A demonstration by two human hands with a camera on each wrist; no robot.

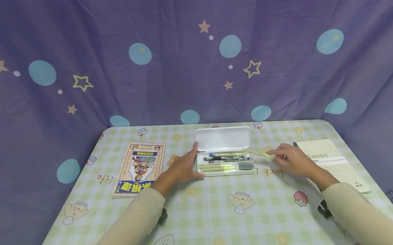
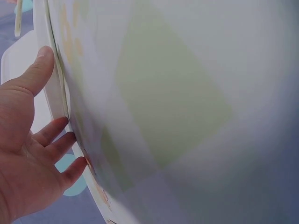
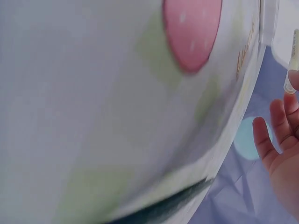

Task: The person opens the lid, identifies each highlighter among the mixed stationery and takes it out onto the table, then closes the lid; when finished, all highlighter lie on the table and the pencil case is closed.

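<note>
A white pencil case (image 1: 227, 172) lies on the table with its lid (image 1: 223, 138) raised. Inside are several pens, some dark and some pale yellow, and a grey-blue eraser (image 1: 245, 167) in the front right corner. My left hand (image 1: 185, 167) rests against the case's left end, thumb at the front corner and fingers by the lid, spread apart. Between thumb and fingertips my right hand (image 1: 290, 160) pinches one end of a slim pale yellow pen (image 1: 259, 153). The pen's far end reaches over the case's back right corner. In the right wrist view the pen (image 3: 294, 56) points upward.
To the left lies a colourful comic-style book (image 1: 140, 169), close to my left forearm. A cream notebook (image 1: 327, 157) marked "Gambit" is on the right, partly behind my right arm. The checked tablecloth (image 1: 199, 224) covers the table; a purple curtain (image 1: 185, 80) hangs behind.
</note>
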